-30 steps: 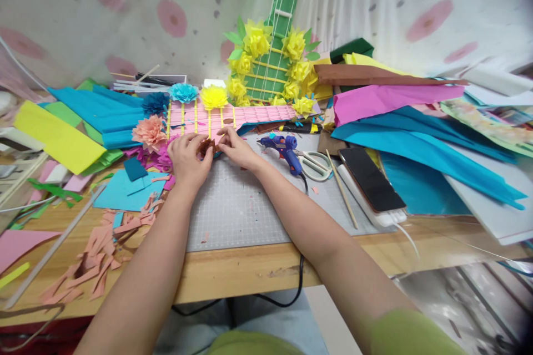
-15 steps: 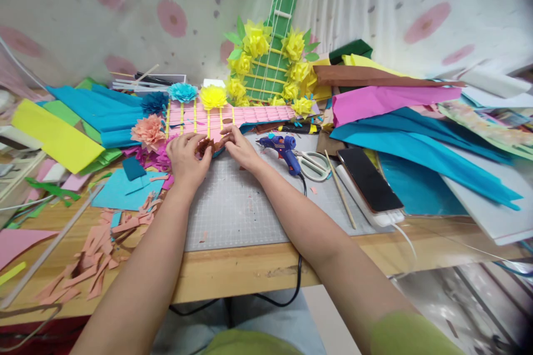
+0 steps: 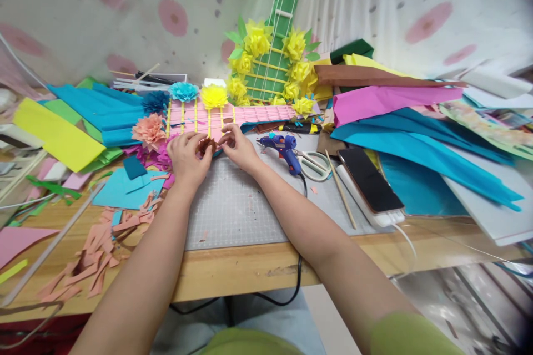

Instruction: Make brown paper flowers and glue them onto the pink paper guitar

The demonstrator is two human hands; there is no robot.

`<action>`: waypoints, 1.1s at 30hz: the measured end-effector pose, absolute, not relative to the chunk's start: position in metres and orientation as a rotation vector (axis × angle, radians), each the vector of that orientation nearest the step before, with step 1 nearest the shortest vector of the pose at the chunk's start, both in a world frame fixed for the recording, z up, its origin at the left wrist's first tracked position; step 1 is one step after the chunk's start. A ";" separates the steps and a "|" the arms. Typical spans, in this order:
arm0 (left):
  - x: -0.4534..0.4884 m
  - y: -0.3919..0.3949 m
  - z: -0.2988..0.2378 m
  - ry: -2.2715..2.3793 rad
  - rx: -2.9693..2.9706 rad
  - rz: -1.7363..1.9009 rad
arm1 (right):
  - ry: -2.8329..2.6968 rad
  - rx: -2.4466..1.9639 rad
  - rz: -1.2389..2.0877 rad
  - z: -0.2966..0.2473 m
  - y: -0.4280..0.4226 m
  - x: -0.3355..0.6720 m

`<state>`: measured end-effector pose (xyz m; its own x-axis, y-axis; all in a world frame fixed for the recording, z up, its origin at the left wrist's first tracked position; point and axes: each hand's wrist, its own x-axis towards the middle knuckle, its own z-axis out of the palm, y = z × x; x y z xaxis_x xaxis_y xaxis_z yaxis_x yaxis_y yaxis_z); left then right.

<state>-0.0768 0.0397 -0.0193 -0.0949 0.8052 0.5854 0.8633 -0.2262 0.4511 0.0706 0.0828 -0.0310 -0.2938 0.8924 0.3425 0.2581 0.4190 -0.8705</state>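
A brown paper flower (image 3: 207, 146) rests at the near edge of a pink paper guitar (image 3: 216, 122). Curled around its left side, my left hand (image 3: 187, 156) grips it between thumb and fingers. My right hand (image 3: 236, 147) is at the flower's right side, thumb and index finger close together; whether a petal is between them is too small to tell. Yellow (image 3: 214, 96), light blue (image 3: 184, 91), dark blue (image 3: 154, 102) and salmon (image 3: 149, 130) paper flowers sit along the guitar, with magenta paper petals (image 3: 160, 158) beside my left hand.
A blue glue gun (image 3: 283, 150), scissors (image 3: 315, 166), a wooden stick (image 3: 340, 188) and a phone (image 3: 370, 179) lie to the right on or beside the grey cutting mat (image 3: 237, 211). Salmon paper scraps (image 3: 94, 249) cover the left. Behind stands a green guitar (image 3: 268, 69) with yellow flowers.
My right hand's fingers have lifted and drawn slightly back from the brown flower, with the thumb and index finger now nearer each other. My left hand stays in place.
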 end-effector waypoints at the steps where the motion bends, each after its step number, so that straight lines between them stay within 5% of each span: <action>1: -0.077 0.040 -0.019 -1.905 -2.062 -1.230 | -1.791 -1.015 0.865 -0.031 0.082 0.070; 27: -0.074 0.036 -0.016 -1.874 -2.104 -1.221 | -1.613 -0.945 0.895 -0.007 0.072 0.070; 33: -0.063 0.023 -0.003 -1.728 -2.052 -1.301 | -1.521 -1.020 0.578 0.041 0.072 0.117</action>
<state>-0.0631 0.0233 -0.0028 -0.0458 0.7230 0.6893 0.8625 -0.3195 0.3925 0.1175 0.0715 0.0412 0.0365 0.8475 0.5295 0.2819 0.4996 -0.8191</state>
